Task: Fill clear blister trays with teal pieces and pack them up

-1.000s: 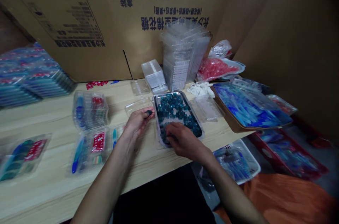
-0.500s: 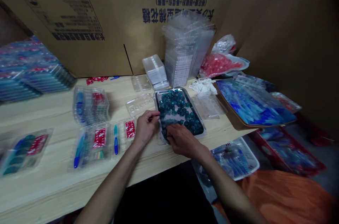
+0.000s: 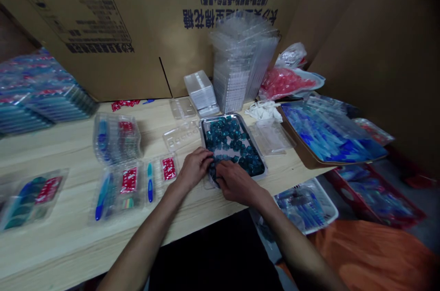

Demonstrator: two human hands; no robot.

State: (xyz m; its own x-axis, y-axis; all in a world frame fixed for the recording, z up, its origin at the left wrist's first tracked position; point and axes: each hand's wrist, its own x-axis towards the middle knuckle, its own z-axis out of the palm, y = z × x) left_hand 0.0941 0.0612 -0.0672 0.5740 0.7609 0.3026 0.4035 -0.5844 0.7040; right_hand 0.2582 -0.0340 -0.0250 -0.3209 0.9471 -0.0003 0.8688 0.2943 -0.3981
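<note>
Dark teal translucent cubes (image 3: 225, 133) lie loose in a shallow metal tray (image 3: 264, 172). My left hand (image 3: 195, 167) is at the tray's near left edge, its fingers drawn together. Whatever lies between those fingertips is too small or hidden to make out. Close beside it, my right hand (image 3: 237, 183) reaches over the near rim with curled fingers down among the cubes. Its fingertips are hidden. A bit of clear plastic (image 3: 208, 184) shows under the tray's near left corner. Left of my hands lies a clear blister pack with a red patterned packet (image 3: 168, 168) and a blue pen-shaped piece (image 3: 150, 183).
Filled clear packs (image 3: 117, 137) stand at the left, with more stacked behind (image 3: 44, 91). Tall stacks of clear plastic trays (image 3: 232, 75) rise behind the metal tray. A cardboard box of blue pieces (image 3: 330, 137) sits at right, above a white basket (image 3: 332, 211).
My left hand has shifted slightly right and down, its fingertips now over the tray's edge and nearer my right hand. The right hand has hardly moved.
</note>
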